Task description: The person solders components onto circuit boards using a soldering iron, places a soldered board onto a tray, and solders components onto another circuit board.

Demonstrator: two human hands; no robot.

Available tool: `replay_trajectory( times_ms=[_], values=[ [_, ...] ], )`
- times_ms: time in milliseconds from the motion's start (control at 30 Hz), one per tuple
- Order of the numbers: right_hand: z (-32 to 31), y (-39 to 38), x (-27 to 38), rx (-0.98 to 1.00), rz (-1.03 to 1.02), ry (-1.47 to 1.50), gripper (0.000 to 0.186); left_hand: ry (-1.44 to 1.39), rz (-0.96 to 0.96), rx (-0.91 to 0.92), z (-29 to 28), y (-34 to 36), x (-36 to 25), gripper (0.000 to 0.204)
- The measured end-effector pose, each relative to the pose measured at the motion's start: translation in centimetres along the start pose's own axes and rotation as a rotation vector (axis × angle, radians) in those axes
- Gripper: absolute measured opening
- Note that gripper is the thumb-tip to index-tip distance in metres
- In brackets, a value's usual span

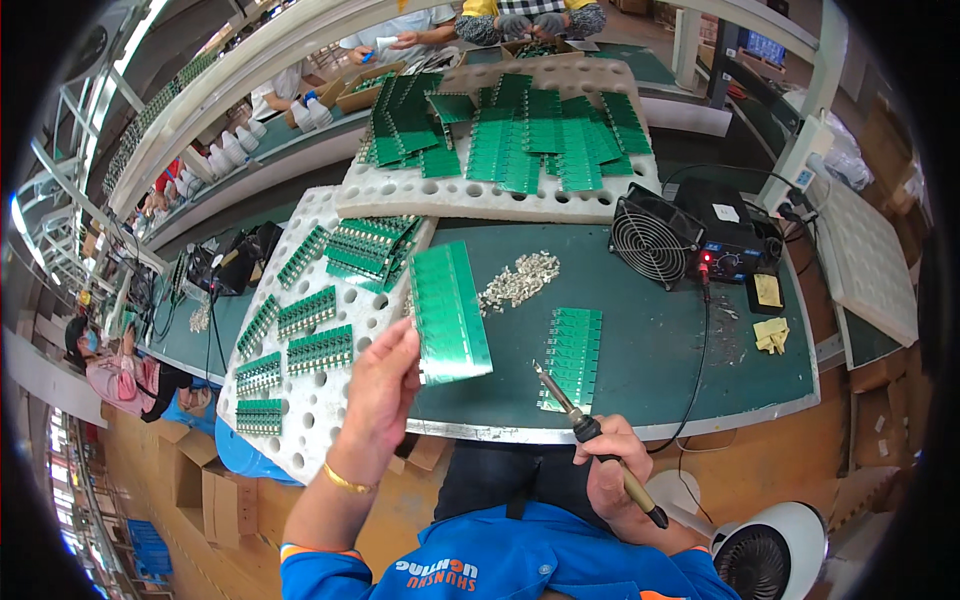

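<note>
Pinched in my left hand (pixel 385 385) is a green circuit board panel (pixel 448 312), held up by its left edge above the bench. My right hand (pixel 615 455) is closed round the handle of a soldering iron (pixel 570 408), its tip pointing up and left. Behind that tip, a second green panel (pixel 573 350) lies flat on the green bench mat. A loose pile of small pale metal parts (pixel 520 280) sits just beyond the held panel. To the left, several panels fitted with components (pixel 320 350) rest on a white foam board (pixel 350 395) with round holes.
Bare green panels (pixel 550 130) are heaped on another foam board (pixel 440 200) at the back. A black fan (pixel 655 240) and a soldering station (pixel 735 250) stand at right; the iron's cable (pixel 703 350) runs down beside them. Yellow sponges (pixel 770 335) lie near the right edge. Co-workers sit opposite.
</note>
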State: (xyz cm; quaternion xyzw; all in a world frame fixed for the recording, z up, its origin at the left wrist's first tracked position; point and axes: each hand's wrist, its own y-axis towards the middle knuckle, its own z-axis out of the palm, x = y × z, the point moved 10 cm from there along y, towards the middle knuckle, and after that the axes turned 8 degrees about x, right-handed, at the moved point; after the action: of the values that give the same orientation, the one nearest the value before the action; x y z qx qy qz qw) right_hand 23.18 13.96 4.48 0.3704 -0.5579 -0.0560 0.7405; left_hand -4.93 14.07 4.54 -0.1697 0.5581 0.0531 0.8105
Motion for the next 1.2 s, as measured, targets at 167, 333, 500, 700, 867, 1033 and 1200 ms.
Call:
replay_trajectory(
  times_ms=[167,333,500,700,867,1033,1200],
  values=[
    [-2.0,-0.5,0.2,-0.059,-0.025,0.020,0.043,0.128,-0.045,-0.032,1.5,7.0,-3.3,0.024],
    [-4.1,-0.8,0.0,-0.102,0.005,-0.007,0.044,0.190,-0.049,-0.091,2.3,16.3,-5.9,0.011],
    [-6.3,-0.4,0.0,-0.160,0.030,-0.080,0.044,0.376,-0.041,-0.083,5.4,25.9,-8.1,0.017],
    [-6.5,0.2,-0.2,-0.115,0.057,-0.056,0.041,1.669,0.430,-0.138,-0.3,41.2,-12.7,0.021],
    [-7.7,-0.2,-1.2,-0.164,0.115,-0.095,0.040,0.956,0.263,-0.257,6.1,36.0,-9.2,0.035],
    [-6.4,0.2,-1.0,-0.093,0.101,-0.018,0.040,1.150,0.444,-0.402,4.6,30.7,-11.5,0.040],
    [-6.0,0.2,-0.2,-0.119,0.008,-0.017,0.038,0.721,0.318,-0.250,2.0,25.7,-10.3,0.042]
  ],
)
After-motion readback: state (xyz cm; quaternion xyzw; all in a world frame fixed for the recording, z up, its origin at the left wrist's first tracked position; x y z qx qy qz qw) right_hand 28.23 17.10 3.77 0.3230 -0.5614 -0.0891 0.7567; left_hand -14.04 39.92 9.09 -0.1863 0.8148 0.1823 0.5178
